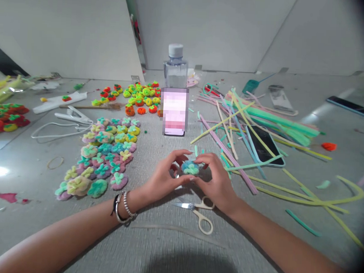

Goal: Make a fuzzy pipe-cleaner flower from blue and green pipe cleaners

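Between my two hands, above the middle of the table, is a small fuzzy pipe-cleaner flower (190,168), blue with a pale green top. My left hand (172,171) pinches it from the left, thumb below and fingers above. From the right, my right hand (214,175) grips the same flower with thumb and forefinger. Just below the hands lie scissors (199,211) with cream handles, their blades pointing left. A bunch of finished fuzzy flowers (104,157) in pastel colours lies left of my left hand.
Loose pipe cleaners (226,150) spread over the right side, around a phone (264,146). A clear bottle (175,68) stands behind an upright phone with a blurred screen (175,112). Red and yellow fuzzy pieces (141,94) lie at the back, near a white glue gun (74,115).
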### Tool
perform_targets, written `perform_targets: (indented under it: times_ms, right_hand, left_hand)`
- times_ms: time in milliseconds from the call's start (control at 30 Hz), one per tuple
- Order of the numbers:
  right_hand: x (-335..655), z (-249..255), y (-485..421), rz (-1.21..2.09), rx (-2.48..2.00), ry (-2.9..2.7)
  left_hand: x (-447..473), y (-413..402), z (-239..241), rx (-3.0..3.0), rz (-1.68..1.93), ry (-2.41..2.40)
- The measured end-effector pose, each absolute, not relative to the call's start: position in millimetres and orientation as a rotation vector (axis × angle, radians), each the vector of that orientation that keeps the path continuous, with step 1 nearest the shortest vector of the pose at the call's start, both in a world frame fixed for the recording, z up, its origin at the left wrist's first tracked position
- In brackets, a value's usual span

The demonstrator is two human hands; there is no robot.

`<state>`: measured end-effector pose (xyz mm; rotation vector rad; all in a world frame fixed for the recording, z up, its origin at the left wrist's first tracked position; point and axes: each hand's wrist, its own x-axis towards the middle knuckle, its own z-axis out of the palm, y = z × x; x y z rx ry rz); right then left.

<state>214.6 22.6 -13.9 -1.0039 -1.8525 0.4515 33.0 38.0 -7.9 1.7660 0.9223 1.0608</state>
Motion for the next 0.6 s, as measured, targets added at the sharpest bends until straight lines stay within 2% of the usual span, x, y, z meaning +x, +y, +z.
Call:
perform_targets:
  times_ms: [367,600]
  right_hand:
    - [210.9,-18.8,32.7,0.568,-1.239,-1.758]
    - [210.9,-24.4,34.6,0.521,-1.217,-1.768]
  left_hand:
    - [31.1,38.0,-8.2,1.846,1.154,1.069]
    - [28.9,32.0,2.6,1.914,1.24,1.178]
